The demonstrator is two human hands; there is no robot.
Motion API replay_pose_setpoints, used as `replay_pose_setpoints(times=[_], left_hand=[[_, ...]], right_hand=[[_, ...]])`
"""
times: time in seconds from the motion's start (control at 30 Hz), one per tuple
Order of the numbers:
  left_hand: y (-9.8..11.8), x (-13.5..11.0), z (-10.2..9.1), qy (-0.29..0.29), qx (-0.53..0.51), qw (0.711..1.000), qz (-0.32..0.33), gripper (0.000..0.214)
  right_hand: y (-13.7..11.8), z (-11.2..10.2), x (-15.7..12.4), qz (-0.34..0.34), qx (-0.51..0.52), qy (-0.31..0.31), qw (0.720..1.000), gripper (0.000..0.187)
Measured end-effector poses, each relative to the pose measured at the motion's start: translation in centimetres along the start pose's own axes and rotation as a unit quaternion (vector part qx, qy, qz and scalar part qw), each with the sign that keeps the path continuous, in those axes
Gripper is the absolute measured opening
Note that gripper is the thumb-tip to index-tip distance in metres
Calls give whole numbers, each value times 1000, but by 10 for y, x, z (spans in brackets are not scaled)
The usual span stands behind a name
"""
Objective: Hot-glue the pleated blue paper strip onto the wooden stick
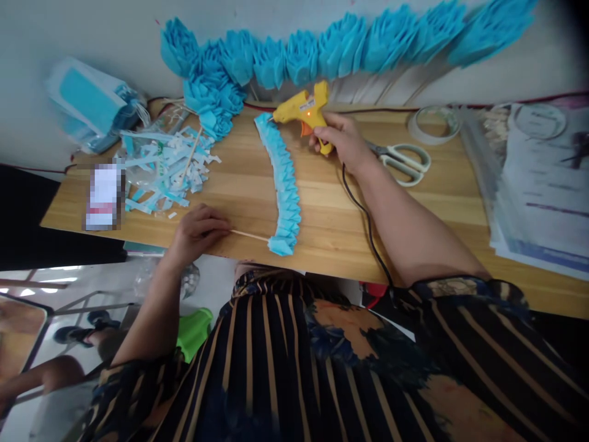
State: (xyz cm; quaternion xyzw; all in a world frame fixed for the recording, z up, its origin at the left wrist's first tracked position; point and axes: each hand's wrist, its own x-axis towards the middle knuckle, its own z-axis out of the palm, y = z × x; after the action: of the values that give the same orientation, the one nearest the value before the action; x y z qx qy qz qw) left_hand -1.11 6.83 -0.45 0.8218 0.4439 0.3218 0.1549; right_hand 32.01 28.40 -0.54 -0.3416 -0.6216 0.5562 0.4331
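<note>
A: Left hand status?
B: Left hand point(202, 226) pinches one end of a thin stick point(250, 234) between thumb and fingers. Other end meets the near end of the pleated blue strip point(286, 181).
A: Where's the strip?
B: On the wooden table point(230, 184), mid-span, curved, running from near the front edge toward the back, between the hands.
A: Right?
B: Right hand point(343, 138) is wrapped round the handle of a yellow glue gun point(294, 109). Nozzle at the strip's far end; can't tell if touching. Can't tell if the orange trigger point(306, 129) is squeezed.
A: Nearby?
B: Scissors point(405, 175) just beside right wrist, tape roll point(414, 132) behind them. Paper scraps point(177, 161) left of strip, phone point(103, 195) beside those. Blue flowers point(340, 52) lined up at the back.
</note>
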Motion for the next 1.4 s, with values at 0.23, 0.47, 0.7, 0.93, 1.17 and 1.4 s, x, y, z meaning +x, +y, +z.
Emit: replay_pose_setpoints(times=[0.23, 0.47, 0.7, 0.93, 1.17, 1.4], left_hand=[[3, 2, 2, 12, -9, 1000, 10, 17], [4, 2, 3, 18, -10, 1000, 2, 21], [1, -1, 4, 20, -19, 1000, -2, 16], [3, 1, 4, 24, -20, 1000, 2, 17], [2, 1, 4, 22, -5, 1000, 1, 22], [1, 3, 3, 26, -12, 999, 30, 15]], right_hand=[[-3, 2, -2, 23, -37, -10, 999, 23], [2, 0, -2, 12, -50, -17, 999, 40], [-4, 1, -4, 11, -38, -23, 999, 36], [-4, 0, -4, 19, -63, -22, 998, 33], [0, 0, -2, 13, -64, -9, 998, 33], [2, -2, 0, 0, -63, -15, 998, 35]])
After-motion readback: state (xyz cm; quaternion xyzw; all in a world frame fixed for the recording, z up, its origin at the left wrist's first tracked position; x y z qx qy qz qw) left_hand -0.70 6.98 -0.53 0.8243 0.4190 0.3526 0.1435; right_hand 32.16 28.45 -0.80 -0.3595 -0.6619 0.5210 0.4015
